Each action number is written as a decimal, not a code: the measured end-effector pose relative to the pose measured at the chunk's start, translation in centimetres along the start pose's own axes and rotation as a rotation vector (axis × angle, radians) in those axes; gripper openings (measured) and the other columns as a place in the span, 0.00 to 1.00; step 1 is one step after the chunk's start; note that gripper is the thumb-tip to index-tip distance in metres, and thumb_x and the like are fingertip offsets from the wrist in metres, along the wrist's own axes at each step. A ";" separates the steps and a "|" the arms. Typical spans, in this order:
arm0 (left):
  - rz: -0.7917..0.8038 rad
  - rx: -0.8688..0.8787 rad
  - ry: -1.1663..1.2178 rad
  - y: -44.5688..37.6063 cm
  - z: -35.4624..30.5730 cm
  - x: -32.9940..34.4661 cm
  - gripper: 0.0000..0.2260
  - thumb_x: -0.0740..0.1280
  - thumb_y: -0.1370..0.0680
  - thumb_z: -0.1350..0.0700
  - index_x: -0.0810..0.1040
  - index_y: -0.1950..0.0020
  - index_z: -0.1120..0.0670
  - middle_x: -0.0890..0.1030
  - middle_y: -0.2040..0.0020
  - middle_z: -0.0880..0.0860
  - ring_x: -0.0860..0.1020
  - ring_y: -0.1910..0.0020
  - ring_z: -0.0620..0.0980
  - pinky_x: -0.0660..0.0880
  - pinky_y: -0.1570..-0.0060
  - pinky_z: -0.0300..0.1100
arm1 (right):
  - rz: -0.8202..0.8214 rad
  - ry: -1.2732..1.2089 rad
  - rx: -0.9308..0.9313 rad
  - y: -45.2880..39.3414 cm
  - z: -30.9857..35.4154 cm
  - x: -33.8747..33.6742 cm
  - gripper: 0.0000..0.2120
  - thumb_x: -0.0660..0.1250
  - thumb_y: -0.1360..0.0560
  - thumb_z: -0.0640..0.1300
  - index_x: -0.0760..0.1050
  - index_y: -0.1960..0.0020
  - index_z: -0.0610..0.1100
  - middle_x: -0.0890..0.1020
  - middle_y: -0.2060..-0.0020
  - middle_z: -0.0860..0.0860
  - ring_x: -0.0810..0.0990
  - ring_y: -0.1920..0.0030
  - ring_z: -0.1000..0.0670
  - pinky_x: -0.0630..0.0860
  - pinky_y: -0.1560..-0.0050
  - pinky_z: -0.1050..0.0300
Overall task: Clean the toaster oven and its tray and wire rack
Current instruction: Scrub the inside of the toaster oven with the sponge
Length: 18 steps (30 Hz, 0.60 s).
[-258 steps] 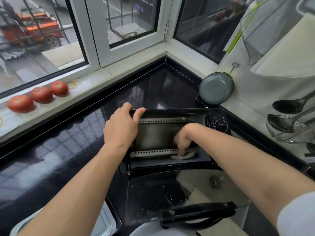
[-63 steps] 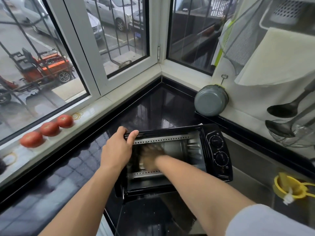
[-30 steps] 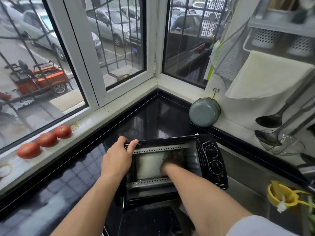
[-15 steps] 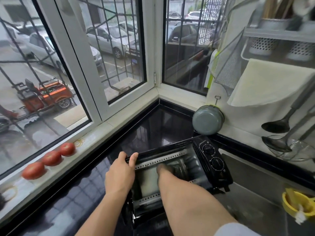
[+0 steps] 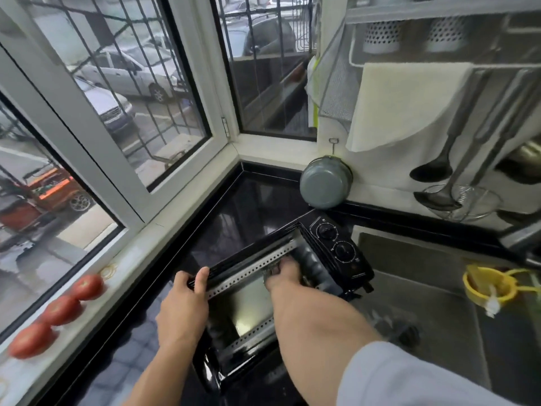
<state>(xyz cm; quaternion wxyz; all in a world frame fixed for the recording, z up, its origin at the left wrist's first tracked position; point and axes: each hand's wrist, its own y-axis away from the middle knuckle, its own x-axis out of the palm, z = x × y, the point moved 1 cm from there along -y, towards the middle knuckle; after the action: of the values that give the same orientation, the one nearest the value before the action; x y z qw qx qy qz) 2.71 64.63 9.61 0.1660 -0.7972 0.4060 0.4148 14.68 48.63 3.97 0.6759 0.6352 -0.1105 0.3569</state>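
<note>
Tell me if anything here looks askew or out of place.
The toaster oven sits crooked on the counter, its right end poking over the sink edge. The left hand grips its top front corner; the right hand reaches inside.

Right hand fingers hidden inside toaster oven.

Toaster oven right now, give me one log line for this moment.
phase: wiping inside | toaster oven: on counter, open | left hand: grips top front edge | right hand: inside upper cavity, cloth unclear

left hand gripping toaster oven, right hand inside
</note>
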 end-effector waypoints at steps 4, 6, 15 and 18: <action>0.008 0.011 -0.009 0.3 -0.3 -0.1 0.18 0.53 0.18 0.30 0.66 0.45 0.44 0.74 0.57 0.51 0.71 0.55 0.56 0.68 0.50 0.53 | -0.002 -0.109 -0.017 -0.6 -0.3 -0.7 0.15 0.56 0.19 0.45 0.70 0.64 0.50 0.72 0.77 0.55 0.66 0.74 0.56 0.63 0.72 0.64; 0.000 0.011 -0.005 0.2 -0.2 -0.1 0.19 0.53 0.18 0.30 0.67 0.46 0.45 0.74 0.59 0.50 0.72 0.55 0.56 0.69 0.50 0.53 | -0.008 -0.130 -0.036 -0.9 -0.3 -0.9 0.16 0.53 0.19 0.49 0.72 0.62 0.49 0.72 0.70 0.55 0.66 0.69 0.54 0.62 0.65 0.60; -0.031 0.018 -0.006 0.1 0.0 0.1 0.21 0.53 0.19 0.29 0.70 0.46 0.46 0.73 0.63 0.47 0.72 0.58 0.57 0.68 0.52 0.52 | 0.057 -0.026 0.026 -1.3 -0.1 -0.5 0.16 0.52 0.19 0.49 0.67 0.64 0.51 0.67 0.77 0.56 0.60 0.75 0.55 0.55 0.71 0.61; -0.032 0.021 -0.011 0.3 0.0 0.1 0.21 0.53 0.19 0.29 0.69 0.46 0.45 0.72 0.64 0.46 0.72 0.58 0.57 0.68 0.52 0.52 | 0.062 -0.039 0.006 -1.7 -0.3 -0.8 0.16 0.52 0.18 0.50 0.71 0.61 0.49 0.70 0.73 0.55 0.64 0.73 0.55 0.59 0.68 0.61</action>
<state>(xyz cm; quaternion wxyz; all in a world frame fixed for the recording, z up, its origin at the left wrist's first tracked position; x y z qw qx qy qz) 2.48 64.39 9.52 0.1831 -0.7994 0.3968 0.4123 15.08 48.75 2.07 0.6604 0.6404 -0.1421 0.3656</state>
